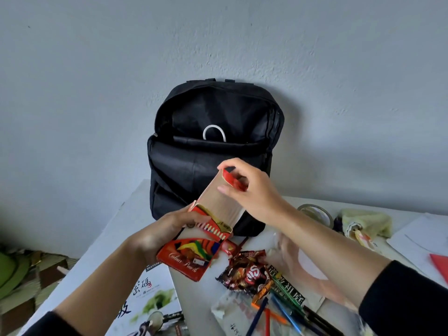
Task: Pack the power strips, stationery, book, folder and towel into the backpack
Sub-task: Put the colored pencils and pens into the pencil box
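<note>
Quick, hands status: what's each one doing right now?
Left hand: closed around the colour pencil box.
Right hand: pinching the box's open flap.

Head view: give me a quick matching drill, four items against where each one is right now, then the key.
Items:
1. colour pencil box
2. white cable loop
3. yellow towel
4. roll of clear tape

Places:
A. on the table to the right of the backpack, beside the towel
B. held in front of the backpack, left hand on its body and right hand on its open flap
C. sticking up inside the open backpack
D. crumpled on the table at far right

Pairs: 1-B, 2-C, 3-D, 4-A
</note>
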Demonstrator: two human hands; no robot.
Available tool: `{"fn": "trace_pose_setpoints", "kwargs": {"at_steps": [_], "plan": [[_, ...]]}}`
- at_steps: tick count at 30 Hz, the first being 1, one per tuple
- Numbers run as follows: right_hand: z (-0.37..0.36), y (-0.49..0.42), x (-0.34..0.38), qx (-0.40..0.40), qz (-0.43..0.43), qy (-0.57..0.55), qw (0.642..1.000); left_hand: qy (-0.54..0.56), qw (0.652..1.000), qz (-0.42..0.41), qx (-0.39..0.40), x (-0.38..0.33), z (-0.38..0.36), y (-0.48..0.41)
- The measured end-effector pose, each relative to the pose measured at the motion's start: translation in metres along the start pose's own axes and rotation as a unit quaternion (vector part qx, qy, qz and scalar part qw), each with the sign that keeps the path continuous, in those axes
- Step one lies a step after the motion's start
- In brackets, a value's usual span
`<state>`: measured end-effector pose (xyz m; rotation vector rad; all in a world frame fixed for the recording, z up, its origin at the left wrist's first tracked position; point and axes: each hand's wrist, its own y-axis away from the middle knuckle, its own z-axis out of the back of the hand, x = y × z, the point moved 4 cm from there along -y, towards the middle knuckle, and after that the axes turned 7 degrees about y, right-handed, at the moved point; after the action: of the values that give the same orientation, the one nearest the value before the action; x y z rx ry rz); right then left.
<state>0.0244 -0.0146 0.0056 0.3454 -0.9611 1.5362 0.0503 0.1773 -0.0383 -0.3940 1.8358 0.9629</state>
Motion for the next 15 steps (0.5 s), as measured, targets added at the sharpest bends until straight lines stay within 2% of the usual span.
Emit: {"fn": "trace_pose_setpoints", "kwargs": {"at_steps": [4, 6, 8, 12, 15], "plan": [[-0.008, 0.010, 0.006, 0.107, 0.041, 0.005, 0.993, -0.016, 0.999, 0.009, -0.042, 0.005, -0.004, 0.000], [-0.012, 0.010, 0.009, 0.117, 0.047, 0.009, 0.992, -0.021, 0.998, 0.002, -0.057, 0.004, -0.004, -0.001], [-0.010, 0.006, 0.009, 0.117, 0.040, -0.002, 0.992, -0.020, 0.998, 0.001, -0.053, 0.002, -0.007, 0.001], [-0.007, 0.005, 0.007, 0.169, -0.020, -0.049, 0.984, -0.006, 0.999, 0.015, -0.035, 0.010, -0.008, 0.007], [-0.007, 0.009, -0.015, 0.095, -0.061, -0.018, 0.993, 0.026, 0.998, 0.031, -0.047, 0.023, -0.003, 0.010]]}}
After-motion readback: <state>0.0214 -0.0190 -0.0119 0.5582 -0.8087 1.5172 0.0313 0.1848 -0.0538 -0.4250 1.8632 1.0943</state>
